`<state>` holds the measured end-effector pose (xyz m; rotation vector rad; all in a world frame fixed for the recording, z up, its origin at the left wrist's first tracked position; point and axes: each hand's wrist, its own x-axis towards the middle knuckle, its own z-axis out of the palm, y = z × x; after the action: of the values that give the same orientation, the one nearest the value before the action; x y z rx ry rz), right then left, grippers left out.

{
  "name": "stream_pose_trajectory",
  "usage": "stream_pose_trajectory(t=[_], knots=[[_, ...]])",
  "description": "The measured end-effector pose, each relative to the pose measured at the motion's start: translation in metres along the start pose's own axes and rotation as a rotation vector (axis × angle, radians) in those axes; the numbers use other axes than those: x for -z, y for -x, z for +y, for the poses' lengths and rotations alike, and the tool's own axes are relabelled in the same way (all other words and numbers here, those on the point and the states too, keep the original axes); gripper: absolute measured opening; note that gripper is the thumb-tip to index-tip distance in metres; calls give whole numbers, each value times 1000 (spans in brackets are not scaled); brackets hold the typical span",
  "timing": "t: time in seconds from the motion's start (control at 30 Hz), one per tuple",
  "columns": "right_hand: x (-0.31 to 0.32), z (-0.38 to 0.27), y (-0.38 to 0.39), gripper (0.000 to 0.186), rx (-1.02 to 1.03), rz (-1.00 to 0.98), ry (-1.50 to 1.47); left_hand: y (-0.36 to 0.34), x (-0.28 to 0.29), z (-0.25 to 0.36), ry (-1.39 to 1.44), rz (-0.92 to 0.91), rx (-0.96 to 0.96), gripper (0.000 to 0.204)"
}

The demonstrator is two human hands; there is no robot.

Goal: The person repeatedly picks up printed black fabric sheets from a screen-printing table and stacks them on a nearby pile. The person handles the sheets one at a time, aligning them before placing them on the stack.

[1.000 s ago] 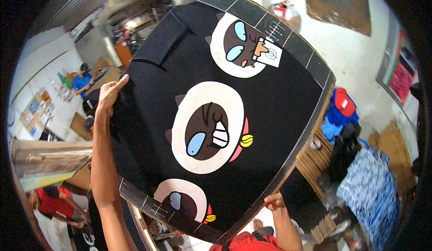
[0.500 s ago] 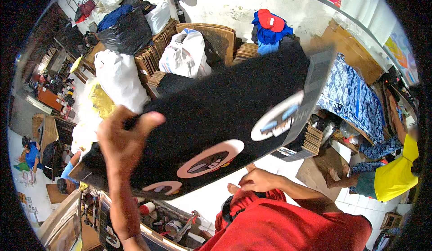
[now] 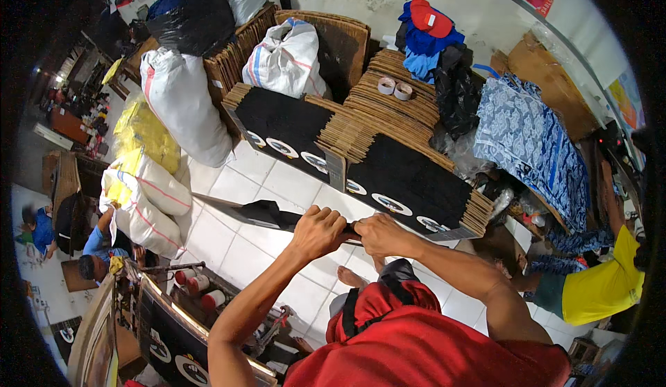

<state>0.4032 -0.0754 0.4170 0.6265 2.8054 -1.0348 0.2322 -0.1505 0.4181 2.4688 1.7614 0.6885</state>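
My left hand (image 3: 319, 231) and my right hand (image 3: 381, 234) are side by side at the lower centre, both closed on the upper edge of a board (image 3: 243, 210). The board is seen almost edge-on, with black fabric (image 3: 274, 208) along it; its printed face is hidden. My bare feet show on the tiles below it. Beyond are two upright stacks of boards covered in black fabric with round white animal-face prints (image 3: 274, 120) (image 3: 409, 179).
White sacks (image 3: 180, 102) and yellow bundles stand left; cardboard boards (image 3: 388, 89) are piled behind. Patterned blue cloth (image 3: 527, 151) lies right. Co-workers in blue (image 3: 97, 265) and in yellow (image 3: 593, 283) are at either side. A rack (image 3: 191, 324) holding printed boards stands lower left.
The board has gone from raised, printed face toward me, down to waist level and almost edge-on. My hands have come together on its edge. The view has swung toward the stacks and floor.
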Motion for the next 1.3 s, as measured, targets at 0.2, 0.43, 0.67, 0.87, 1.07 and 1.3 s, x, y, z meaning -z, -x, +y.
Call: stream_pose_trajectory(t=[0.2,0.43,0.67,0.87,1.07,1.3], knots=[[-83,89,-21,19,-101,-49,-15,19,-56,4,89,16,454,58],[-164,192,-37,25,-235,-64,22,165,-142,43,224,-489,1033,49],[-186,265,-24,21,-379,-52,81,293,-186,144,448,-786,1483,52],[-210,324,-6,25,-478,-109,230,312,-204,168,456,-804,1646,53],[-226,363,-8,31,-566,-12,306,304,-208,146,582,-540,1812,50],[-214,377,-14,30,-581,-48,352,280,-199,130,537,-547,1776,51]])
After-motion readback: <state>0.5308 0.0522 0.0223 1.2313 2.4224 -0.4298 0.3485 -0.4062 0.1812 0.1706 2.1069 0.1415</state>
